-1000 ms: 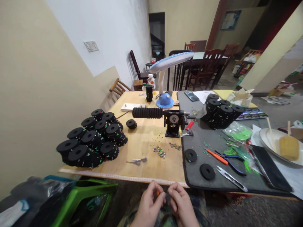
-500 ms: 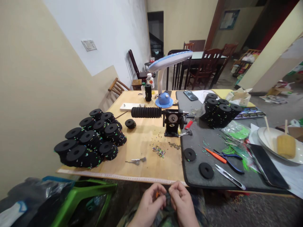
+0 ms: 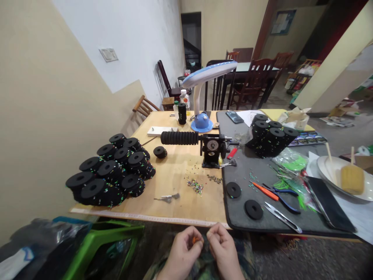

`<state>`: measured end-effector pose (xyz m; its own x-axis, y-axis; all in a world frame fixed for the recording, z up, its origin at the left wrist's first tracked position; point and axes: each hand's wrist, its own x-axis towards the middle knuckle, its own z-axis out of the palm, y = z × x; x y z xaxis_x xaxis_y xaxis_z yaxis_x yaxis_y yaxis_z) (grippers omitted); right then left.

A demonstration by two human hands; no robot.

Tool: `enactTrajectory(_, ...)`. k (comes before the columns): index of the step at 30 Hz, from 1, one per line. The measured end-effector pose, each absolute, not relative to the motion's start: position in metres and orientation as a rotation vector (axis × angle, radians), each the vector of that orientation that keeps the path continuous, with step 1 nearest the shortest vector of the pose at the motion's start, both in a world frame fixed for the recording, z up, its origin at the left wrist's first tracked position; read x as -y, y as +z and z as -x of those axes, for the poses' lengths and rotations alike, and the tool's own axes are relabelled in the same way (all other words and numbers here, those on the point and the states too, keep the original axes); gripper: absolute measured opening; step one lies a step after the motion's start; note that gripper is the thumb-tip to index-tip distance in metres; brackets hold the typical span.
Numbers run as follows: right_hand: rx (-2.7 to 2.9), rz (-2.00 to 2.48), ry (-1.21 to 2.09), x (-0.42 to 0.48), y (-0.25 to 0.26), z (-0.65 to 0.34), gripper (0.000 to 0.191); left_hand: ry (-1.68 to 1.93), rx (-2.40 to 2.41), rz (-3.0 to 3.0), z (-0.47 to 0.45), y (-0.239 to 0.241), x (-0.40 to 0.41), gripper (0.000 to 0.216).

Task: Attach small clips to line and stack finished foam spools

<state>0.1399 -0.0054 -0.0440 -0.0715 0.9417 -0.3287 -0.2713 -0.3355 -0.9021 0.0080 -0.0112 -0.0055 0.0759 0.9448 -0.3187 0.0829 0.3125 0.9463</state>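
Orange sliver [image 3: 194,240] (too small to identify surely) is sitting pinched in the fingertips of the left hand [image 3: 183,247], just below the front edge of the wooden table [image 3: 192,210]. Both wrists are angling inward over patterned trousers [image 3: 204,266], and the right hand [image 3: 224,245] is curling close beside it, fingers bent, possibly gripping nothing.

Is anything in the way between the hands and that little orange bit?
No, nothing visible is in the way. The orange bit sits right at the fingertips of the left hand, and the right hand is close beside it, with no object showing between them.
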Motion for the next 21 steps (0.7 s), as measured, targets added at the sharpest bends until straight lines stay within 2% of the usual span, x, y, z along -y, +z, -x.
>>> enactTrajectory(14,0.905,1.230,1.549,0.006,-0.045,-0.141,0.038,0.907,-1.255,-1.080,-0.007,0.003,0.011,0.007)
enactTrajectory(21,0.913,1.244,1.527,0.006,-0.045,-0.141,0.035,0.862,-1.314,-1.109,-0.010,-0.002,0.010,0.016)
